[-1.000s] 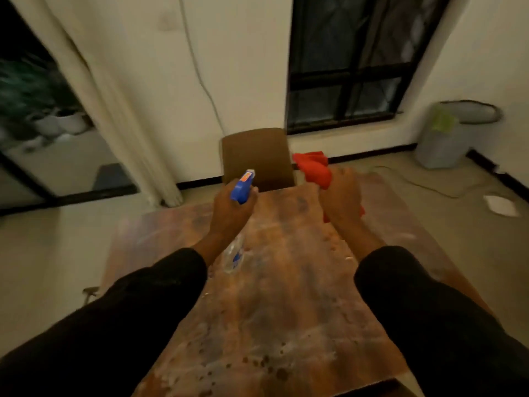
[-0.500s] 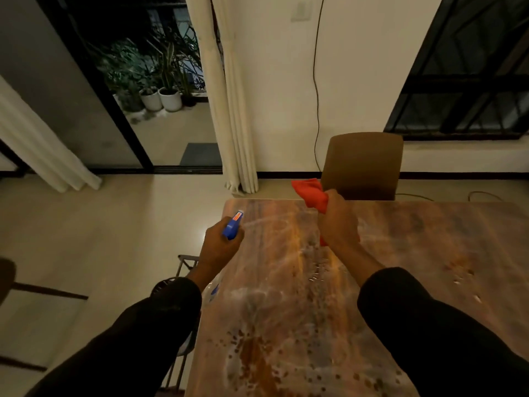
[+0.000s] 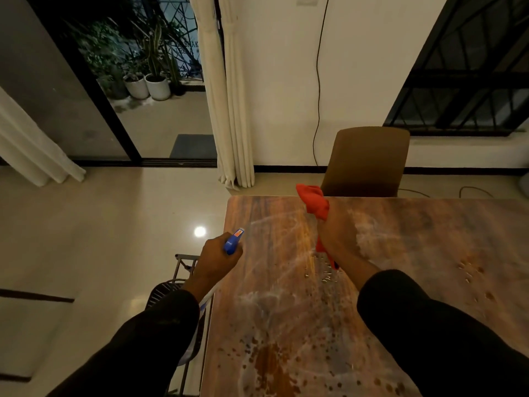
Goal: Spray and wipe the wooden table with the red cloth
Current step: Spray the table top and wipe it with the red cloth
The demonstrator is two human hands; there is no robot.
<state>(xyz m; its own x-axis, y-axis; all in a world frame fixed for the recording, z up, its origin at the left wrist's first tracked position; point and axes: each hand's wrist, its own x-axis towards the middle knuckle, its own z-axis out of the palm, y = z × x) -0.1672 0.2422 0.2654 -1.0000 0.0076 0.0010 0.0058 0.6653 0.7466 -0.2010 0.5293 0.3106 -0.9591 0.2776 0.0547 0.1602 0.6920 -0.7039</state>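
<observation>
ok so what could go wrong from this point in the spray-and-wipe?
1. The spray bottle in the left hand sits at the wooden table's left edge, so spray may land on the floor, which looks glossy and could turn slippery.
2. The red cloth is bunched in the right hand; wiping with it wadded may just smear the wet streaks.

I see a wooden table in streaked orange-brown, mottled with pale grey smears and dark speckles toward six o'clock. The cloth is bright red. The spray bottle has a blue head with an orange-and-white label. At one o'clock stands a plain brown chair. Both sleeves are black.
</observation>
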